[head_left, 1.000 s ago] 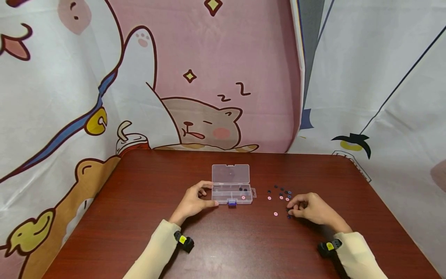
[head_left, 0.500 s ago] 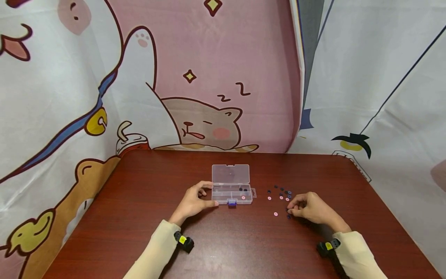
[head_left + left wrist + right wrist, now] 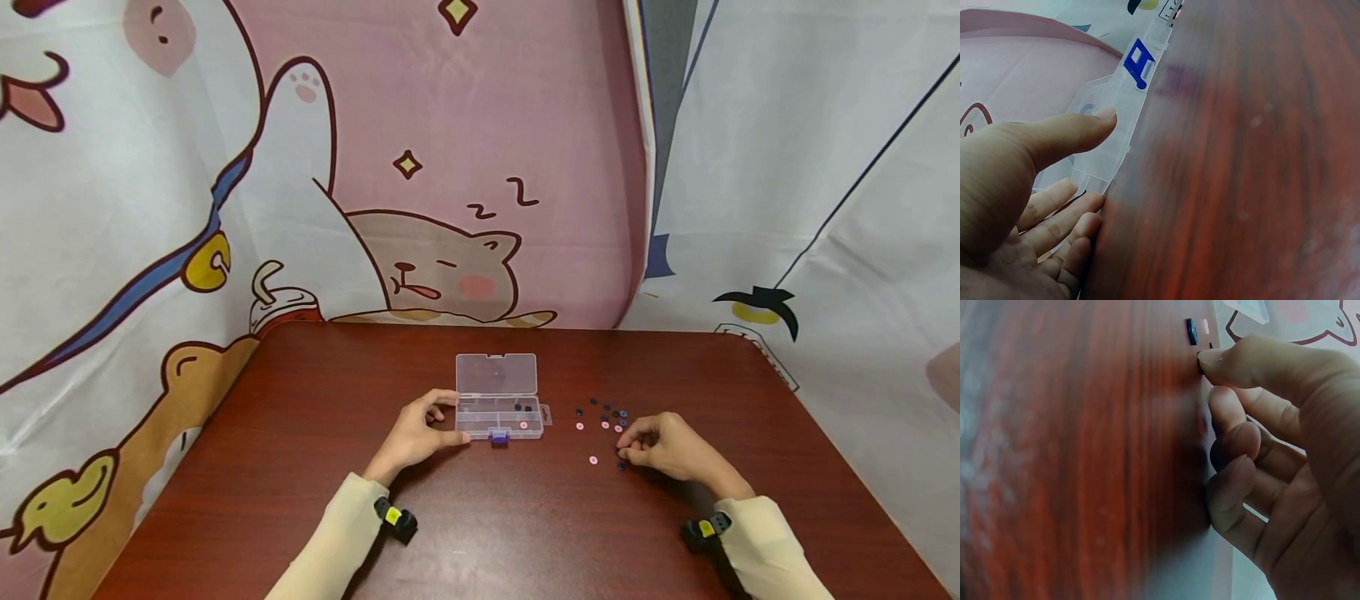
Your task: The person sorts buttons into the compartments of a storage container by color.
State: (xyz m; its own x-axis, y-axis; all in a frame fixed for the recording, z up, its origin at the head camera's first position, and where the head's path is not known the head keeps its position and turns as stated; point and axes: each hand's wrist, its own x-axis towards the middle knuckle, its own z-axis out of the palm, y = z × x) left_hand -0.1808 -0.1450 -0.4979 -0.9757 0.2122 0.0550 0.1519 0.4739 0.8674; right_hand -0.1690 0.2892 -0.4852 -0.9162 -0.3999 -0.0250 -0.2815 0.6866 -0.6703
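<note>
A clear plastic compartment box (image 3: 480, 417) with its lid (image 3: 497, 374) raised and a blue latch (image 3: 499, 437) stands mid-table. Several dark buttons and a pink button (image 3: 524, 425) lie in its right-hand compartments. My left hand (image 3: 411, 431) grips the box's left end, thumb (image 3: 1088, 130) at the front side, fingers behind. Right of the box, my right hand (image 3: 667, 448) pinches a dark button (image 3: 1200, 362) between thumb and index finger, low at the tabletop; the fingertips mostly cover it. Just in front of those fingertips lies another dark button (image 3: 622, 467).
Between box and right hand, several loose dark and pink buttons lie scattered, among them a pink one (image 3: 593, 460) nearer the front. A hang tab (image 3: 546, 414) juts from the box's right end. The brown table (image 3: 480, 533) ends at a printed cloth (image 3: 585, 167).
The right hand's fingertips have shifted very slightly at the dark button. The left hand and the box have stayed in place.
</note>
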